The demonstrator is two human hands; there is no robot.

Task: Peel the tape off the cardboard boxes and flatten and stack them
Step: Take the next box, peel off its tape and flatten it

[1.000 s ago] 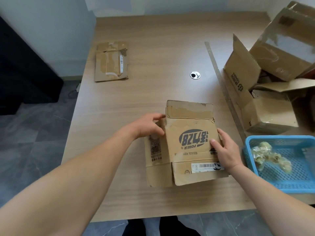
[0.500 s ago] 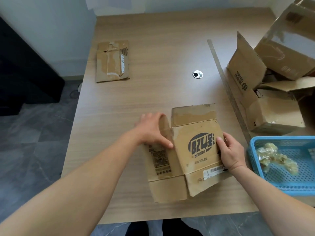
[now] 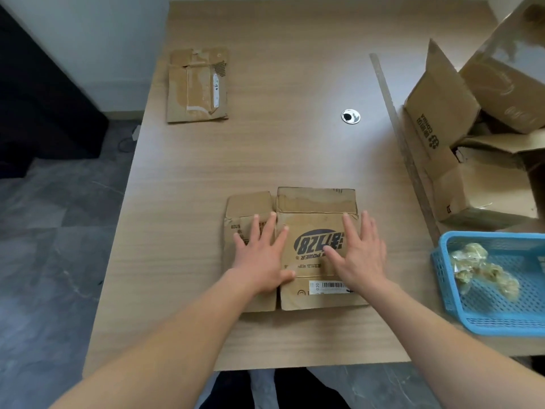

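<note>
cardboard box (image 3: 317,202), creased and flat, under spread left hand (image 3: 261,261) and right hand (image 3: 361,258)

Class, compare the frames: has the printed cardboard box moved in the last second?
Yes. The printed box has folded down flat and spread leftward, away from the blue basket.

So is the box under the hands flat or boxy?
Flat. The box lies level on the table, with the left hand and right hand pressing it, fingers straight.
</note>
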